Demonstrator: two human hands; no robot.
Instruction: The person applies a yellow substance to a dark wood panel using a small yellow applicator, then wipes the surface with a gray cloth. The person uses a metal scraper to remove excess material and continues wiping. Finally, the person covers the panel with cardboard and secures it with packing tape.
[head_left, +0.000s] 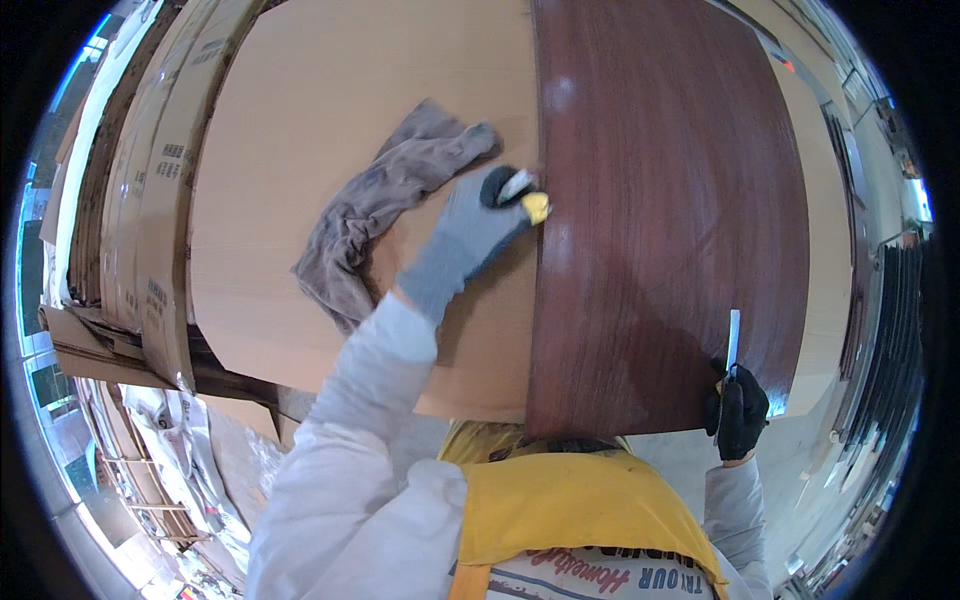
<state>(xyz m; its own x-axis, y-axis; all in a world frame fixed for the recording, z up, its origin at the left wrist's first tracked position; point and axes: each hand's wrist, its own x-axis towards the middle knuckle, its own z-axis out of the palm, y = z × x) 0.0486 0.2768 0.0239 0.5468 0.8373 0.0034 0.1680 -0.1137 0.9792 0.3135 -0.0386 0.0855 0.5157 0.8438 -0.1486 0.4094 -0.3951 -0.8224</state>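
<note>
A dark reddish-brown wood-grain panel (660, 187) lies before me on a cardboard sheet (337, 52). At the panel's left edge, my left hand (472, 225), in a grey and black glove, is shut on a small yellow piece (535, 207). Something whitish (517, 182) shows between its fingers; both are too blurred to name. My black-gloved right hand (741, 412) grips a thin, flat, silvery blade-like tool (733, 334) near the panel's lower right corner, with the tool pointing away from me. Beside my left hand rests a crumpled grey-brown cloth (375, 202).
Flattened cardboard boxes (161, 187) stand stacked along the left side. Dark panels (892, 337) stand in a row at the far right. Lower left, white plastic sacking (180, 442) hangs near a rack. A small orange-tipped object (783, 61) lies beyond the panel's right edge.
</note>
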